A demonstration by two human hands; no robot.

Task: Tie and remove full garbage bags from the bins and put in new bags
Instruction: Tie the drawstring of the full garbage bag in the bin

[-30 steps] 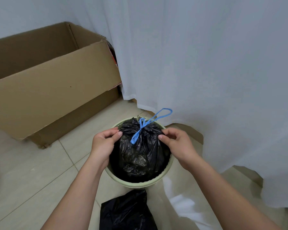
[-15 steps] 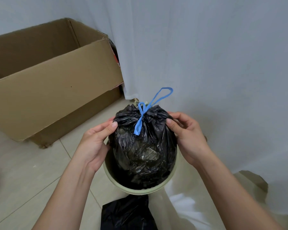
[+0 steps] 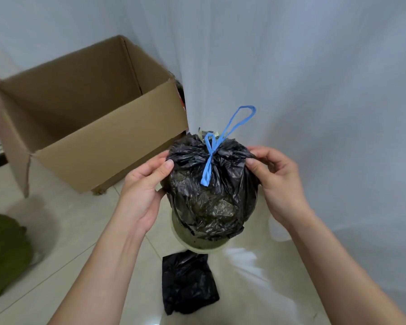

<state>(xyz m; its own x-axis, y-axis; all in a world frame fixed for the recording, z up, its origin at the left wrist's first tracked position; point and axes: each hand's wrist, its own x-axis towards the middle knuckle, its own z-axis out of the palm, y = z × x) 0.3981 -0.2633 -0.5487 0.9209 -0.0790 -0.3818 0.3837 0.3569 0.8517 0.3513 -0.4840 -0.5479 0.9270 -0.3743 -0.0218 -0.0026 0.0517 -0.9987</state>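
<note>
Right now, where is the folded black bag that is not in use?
In the head view, the folded black bag lies on the floor at bottom centre, just in front of the green bin, between the person's two forearms.

Two hands are in view, the left hand [image 3: 143,186] and the right hand [image 3: 278,182], each pinching one side of the gathered top of the same bag. There is one full black garbage bag [image 3: 211,195], tied with one blue drawstring [image 3: 217,146] (it shows one long loop, one small loop and one hanging tail). One pale green bin [image 3: 197,242] sits under it. One folded black bag [image 3: 188,281] lies on the floor just in front of the bin. One open cardboard box [image 3: 99,127] stands at the left. One white curtain [image 3: 314,90] hangs behind. One dark green thing [image 3: 5,252] shows at the left edge; what it is cannot be told.
</note>
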